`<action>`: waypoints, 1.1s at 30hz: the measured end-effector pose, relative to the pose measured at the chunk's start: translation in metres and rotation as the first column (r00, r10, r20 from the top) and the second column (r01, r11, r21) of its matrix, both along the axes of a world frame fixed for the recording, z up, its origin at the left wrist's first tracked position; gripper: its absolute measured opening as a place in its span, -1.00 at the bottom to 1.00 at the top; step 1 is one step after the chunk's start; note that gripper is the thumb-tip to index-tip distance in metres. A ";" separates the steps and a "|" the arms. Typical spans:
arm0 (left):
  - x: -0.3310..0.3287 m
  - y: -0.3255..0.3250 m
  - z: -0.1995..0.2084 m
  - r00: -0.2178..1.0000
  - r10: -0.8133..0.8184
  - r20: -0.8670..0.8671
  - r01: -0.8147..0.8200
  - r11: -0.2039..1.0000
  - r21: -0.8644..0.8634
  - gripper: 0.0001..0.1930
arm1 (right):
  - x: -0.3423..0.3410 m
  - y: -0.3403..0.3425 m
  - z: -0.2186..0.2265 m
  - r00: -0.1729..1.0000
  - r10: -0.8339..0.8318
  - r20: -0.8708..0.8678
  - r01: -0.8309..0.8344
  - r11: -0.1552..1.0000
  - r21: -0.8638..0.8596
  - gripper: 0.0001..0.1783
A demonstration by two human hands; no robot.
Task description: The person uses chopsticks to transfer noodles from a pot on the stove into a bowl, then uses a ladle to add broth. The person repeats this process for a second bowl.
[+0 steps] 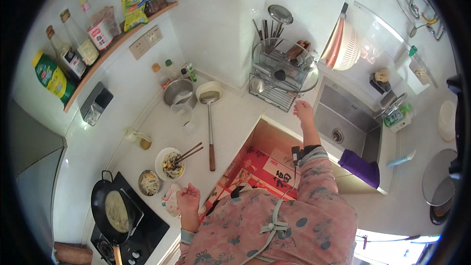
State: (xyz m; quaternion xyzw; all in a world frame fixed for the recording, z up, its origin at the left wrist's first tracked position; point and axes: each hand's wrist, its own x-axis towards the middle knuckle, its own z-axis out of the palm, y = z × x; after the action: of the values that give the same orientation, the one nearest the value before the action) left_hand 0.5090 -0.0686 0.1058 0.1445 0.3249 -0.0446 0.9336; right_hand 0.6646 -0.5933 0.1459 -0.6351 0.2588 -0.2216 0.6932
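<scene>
My left hand [189, 199] is over the counter's near edge, with its fingers curled in and nothing showing in them. Beside it on the counter lies a white item with red and blue markings [171, 200]. A white bowl of mixed shredded food [173, 164] with chopsticks [190, 151] across it stands just beyond, next to a small metal bowl of pale shreds [148, 183]. My right hand [303, 110] is stretched forward between the dish rack [277, 91] and the steel sink [343, 110]. Its fingers are loosely closed, and I see nothing in them.
At the left, a black wok [100, 206] with pale liquid sits on the stove [152, 225]. A long-handled ladle [211, 122] rests in a pale dish near a metal pot [177, 91]. A purple cloth [359, 168] hangs over the sink's front edge. Red boxes [260, 174] lie below the counter.
</scene>
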 end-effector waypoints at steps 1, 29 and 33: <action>0.005 -0.013 0.004 1.000 -0.011 0.020 0.011 1.000 0.017 -0.88 | 0.001 -0.017 0.005 0.999 -0.031 0.021 0.031 1.000 0.002 -0.79; -0.024 -0.051 0.044 0.994 0.106 0.009 -0.102 0.929 0.355 -0.86 | 0.071 -0.064 0.282 0.534 0.041 0.845 0.686 0.563 -0.461 -0.76; -0.024 -0.045 0.077 0.975 -0.113 0.190 -0.027 0.791 0.612 -0.72 | 0.049 0.121 0.244 0.579 0.411 0.704 0.262 0.724 -0.638 -0.80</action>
State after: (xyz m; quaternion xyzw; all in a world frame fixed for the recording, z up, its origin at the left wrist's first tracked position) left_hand 0.4848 -0.1137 0.1826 0.4495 0.2148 0.0573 0.8652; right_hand 0.7137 -0.4723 0.3900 -0.6797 -0.2182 -0.5324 0.4549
